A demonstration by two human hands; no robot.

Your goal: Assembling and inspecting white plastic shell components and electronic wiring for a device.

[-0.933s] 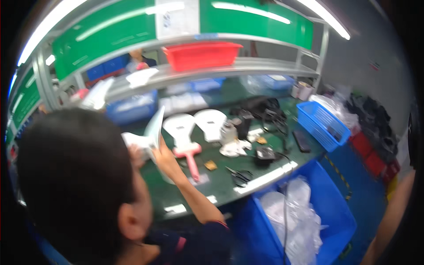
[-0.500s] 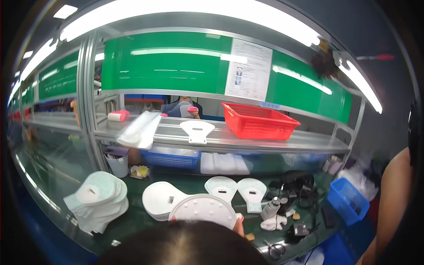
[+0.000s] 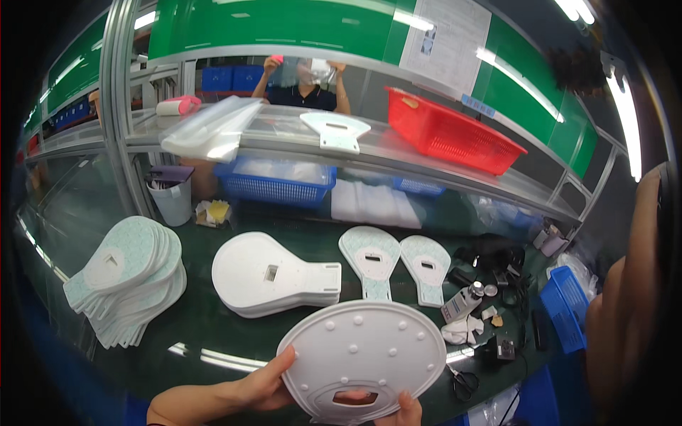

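A white plastic panel (image 3: 369, 334) with a rounded outline, raised round dots and a slot near its lower end is tilted up over the front of the bench. My left hand (image 3: 266, 383) is closed on its left edge. At the lower right edge, my right hand (image 3: 405, 410) grips it with the thumb on the face; its other fingers are mostly hidden. Beyond the panel lies a stack of white paddle-shaped panels (image 3: 241, 273). Two patterned paddle-shaped panels (image 3: 369, 248) rest to its right. On the far left is a tall, fanned stack of pale green patterned panels (image 3: 128, 252).
Right of the panel are a small bottle (image 3: 462, 302), a crumpled white cloth (image 3: 463, 330), scissors (image 3: 464, 383) and black cables. A shelf holds a red basket (image 3: 455, 135) and clear plastic bags (image 3: 213, 128). Another person (image 3: 305, 96) works opposite; someone's bare arm (image 3: 632, 284) is at right.
The view has tilted down toward the bench, and a head of dark hair has left it. Both hands and more of the held panel now show. The person opposite has raised both hands.
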